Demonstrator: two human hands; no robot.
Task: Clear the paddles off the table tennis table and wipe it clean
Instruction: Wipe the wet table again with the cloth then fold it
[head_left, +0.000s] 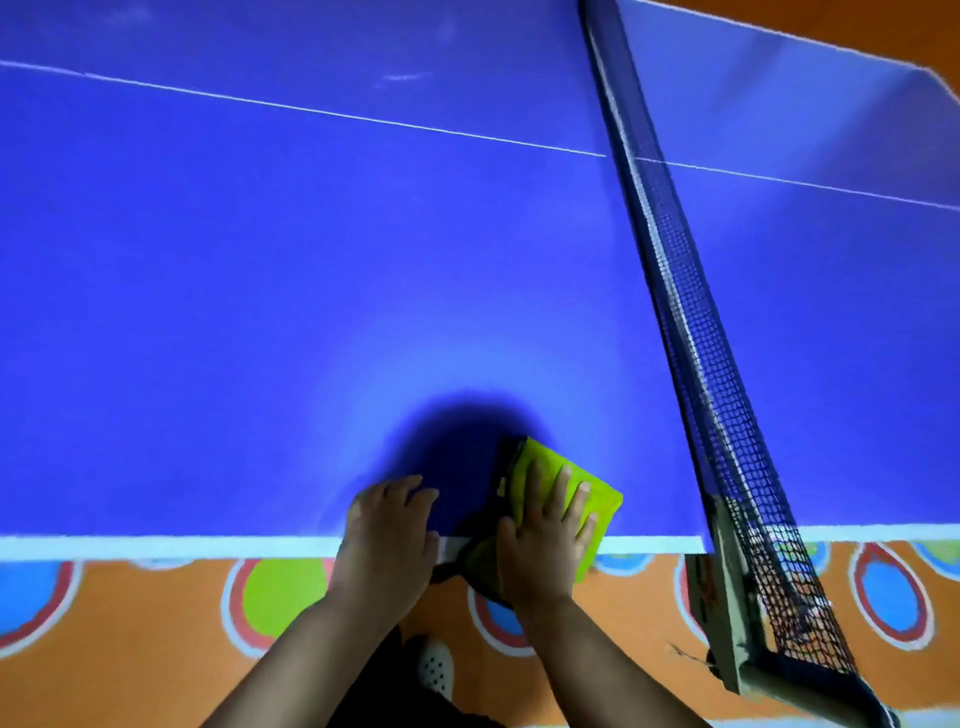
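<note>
A blue table tennis table (311, 270) fills the view, with a white centre line and a white near edge. A yellow-green cloth (597, 499) lies folded at the near edge, partly hanging over it. My right hand (545, 530) presses flat on the cloth with fingers spread. My left hand (387, 540) rests on the table's edge just to the left, fingers relaxed and holding nothing. No paddles are in view.
The dark net (691, 322) runs from the far top to its clamp post (727, 597) at the near right edge. Below the table is an orange floor mat (130, 623) with coloured circles. A white shoe (436, 667) shows between my arms.
</note>
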